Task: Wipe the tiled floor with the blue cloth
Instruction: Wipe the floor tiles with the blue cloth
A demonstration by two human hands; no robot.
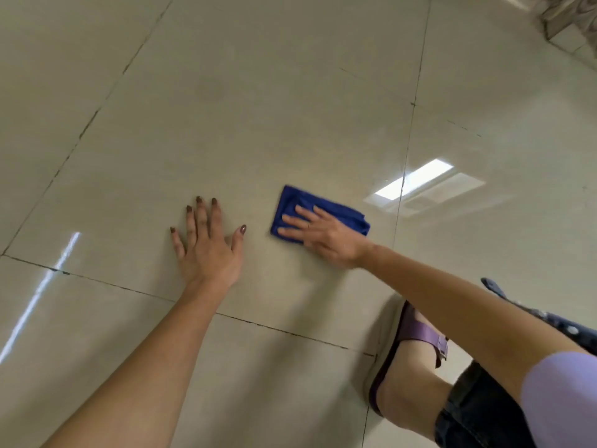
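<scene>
From the head camera, looking down, the person is low to the tiled floor (290,92), a glossy beige surface of large tiles cut by dark grout lines. The left hand (206,247) is planted palm-down on a bare tile, fingers spread wide and holding nothing, the nails painted a dark brown; its bare forearm runs back toward the lower left of the frame. Just to the right of it, apart from it by a strip of bare tile, the right hand (318,232) lies flat on top of the blue cloth (349,216), fingers straight and a little apart, pressing the cloth down against the floor rather than closing around it. The cloth is folded into a rough rectangle and lies on the same tile as both hands, its far edge and right corner showing past the fingers. A bright rectangular reflection (413,179) of light sits on the tiles beyond the cloth, straddling a grout line, and a thin streak of glare crosses the floor at the far left. At the lower right a foot in a purple strapped sandal (420,337) rests on the floor, with a lilac sleeve (562,399) and dark shorts beside it.
</scene>
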